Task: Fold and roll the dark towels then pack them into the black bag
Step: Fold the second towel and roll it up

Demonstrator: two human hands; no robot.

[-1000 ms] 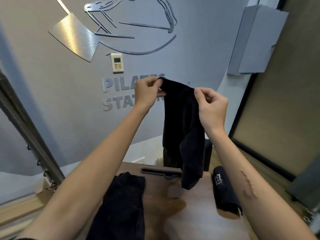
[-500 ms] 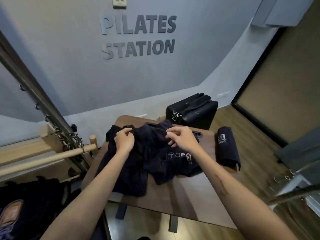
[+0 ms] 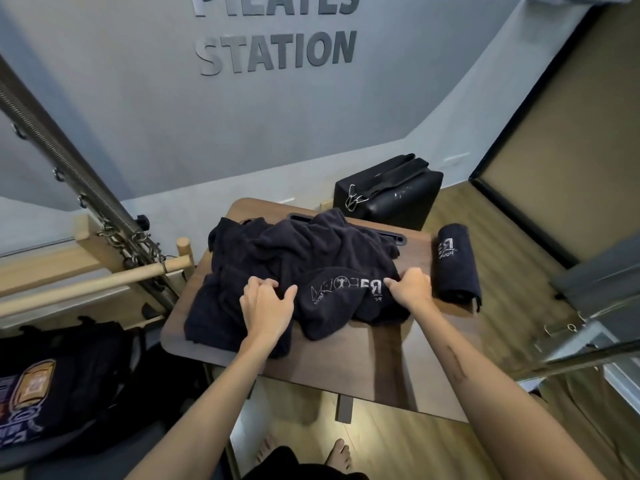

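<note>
A person stands barefoot at a small wooden table (image 3: 346,368), both hands on a rumpled heap of dark towels (image 3: 294,258) that covers the table's far half. The left hand (image 3: 266,303) lies on the heap's near-left part, its fingers (image 3: 258,284) curled down into the cloth and the thumb spread toward the middle. The right hand (image 3: 412,289) sits at the heap's right edge, fingers bent and gripping a fold just beside pale printed lettering on the top towel. One rolled towel (image 3: 459,268), also printed, lies alone along the table's right edge, apart from the heap and just right of the right hand. The black bag (image 3: 391,195) stands on the floor beyond the table's far right corner, its strap and a metal clip lying across the top. Left of the table are a wooden bar (image 3: 90,282), chain and spring of exercise equipment, and a dark backpack (image 3: 69,375). Grey letters reading "STATION" (image 3: 277,51) are fixed to the wall behind.
</note>
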